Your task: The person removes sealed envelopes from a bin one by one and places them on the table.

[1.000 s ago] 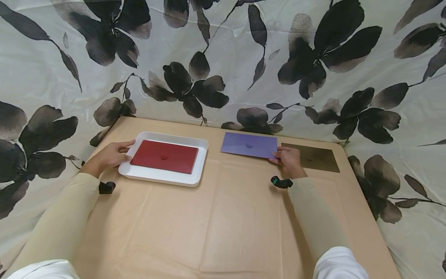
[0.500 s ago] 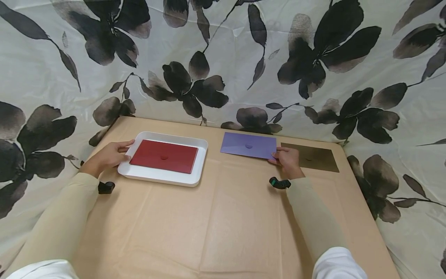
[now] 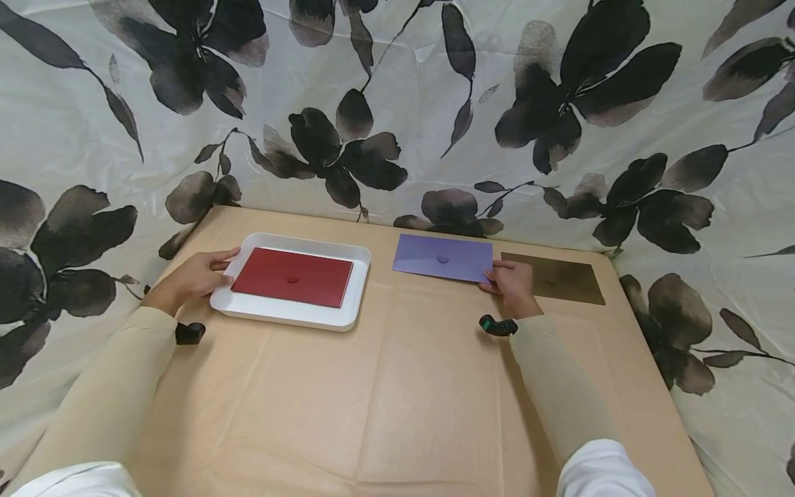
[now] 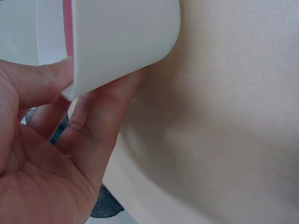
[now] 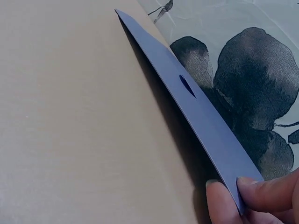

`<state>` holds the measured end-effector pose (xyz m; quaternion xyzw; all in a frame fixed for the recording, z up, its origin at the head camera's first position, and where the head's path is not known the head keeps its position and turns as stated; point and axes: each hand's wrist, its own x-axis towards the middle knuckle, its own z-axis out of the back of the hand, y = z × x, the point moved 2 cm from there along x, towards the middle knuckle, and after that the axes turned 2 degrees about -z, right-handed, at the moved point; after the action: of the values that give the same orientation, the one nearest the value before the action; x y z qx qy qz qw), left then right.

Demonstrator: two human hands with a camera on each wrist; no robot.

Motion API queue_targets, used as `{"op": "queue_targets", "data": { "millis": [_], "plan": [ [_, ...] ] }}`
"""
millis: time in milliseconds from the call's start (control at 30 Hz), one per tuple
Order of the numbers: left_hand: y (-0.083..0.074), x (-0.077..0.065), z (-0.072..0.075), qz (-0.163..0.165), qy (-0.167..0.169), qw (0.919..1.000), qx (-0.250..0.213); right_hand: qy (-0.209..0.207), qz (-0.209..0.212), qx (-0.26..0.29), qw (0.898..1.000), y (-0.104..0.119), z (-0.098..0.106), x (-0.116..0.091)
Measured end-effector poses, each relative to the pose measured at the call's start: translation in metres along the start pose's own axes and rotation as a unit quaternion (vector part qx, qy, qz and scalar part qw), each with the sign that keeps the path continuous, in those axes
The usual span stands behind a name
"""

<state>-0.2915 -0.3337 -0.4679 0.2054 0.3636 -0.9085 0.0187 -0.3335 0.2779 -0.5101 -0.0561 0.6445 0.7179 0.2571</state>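
Note:
A red envelope (image 3: pixel 292 277) lies in a white tray (image 3: pixel 286 315) on the left part of the table. My left hand (image 3: pixel 192 277) grips the tray's left end, thumb over the rim and fingers beneath, as the left wrist view shows at the tray wall (image 4: pixel 121 42). At the back, right of the tray, is a purple envelope (image 3: pixel 442 257). Its right end is pinched between thumb and fingers of my right hand (image 3: pixel 513 284). In the right wrist view the purple envelope (image 5: pixel 182 100) shows a dark shadow under its near edge.
A brown envelope (image 3: pixel 568 281) lies flat at the back right, partly behind my right hand. The table (image 3: pixel 373 400) has a light wood-coloured top. A floral cloth (image 3: pixel 435 124) hangs behind and at the sides of it.

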Motion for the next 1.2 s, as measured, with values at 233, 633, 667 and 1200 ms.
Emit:
{"op": "queue_targets", "data": {
  "millis": [233,633,667,1200],
  "plan": [
    [-0.0019,-0.0015,0.0004,0.012,0.005,0.9998,-0.014,-0.030,0.006,-0.008,1.000,-0.0010,0.0008,-0.0015],
    [-0.0029,-0.0012,-0.0002,0.016,0.007,0.9997,-0.017,-0.038,0.033,-0.024,0.998,-0.0012,0.0035,-0.0039],
    [-0.0026,-0.0012,-0.0005,0.016,0.007,0.9997,-0.017,-0.037,0.032,-0.025,0.998,-0.0015,0.0038,-0.0040],
    [-0.0032,-0.0011,-0.0010,0.004,0.003,1.0000,-0.002,-0.031,0.010,-0.029,0.999,-0.0049,0.0038,0.0008]
  ]
}}
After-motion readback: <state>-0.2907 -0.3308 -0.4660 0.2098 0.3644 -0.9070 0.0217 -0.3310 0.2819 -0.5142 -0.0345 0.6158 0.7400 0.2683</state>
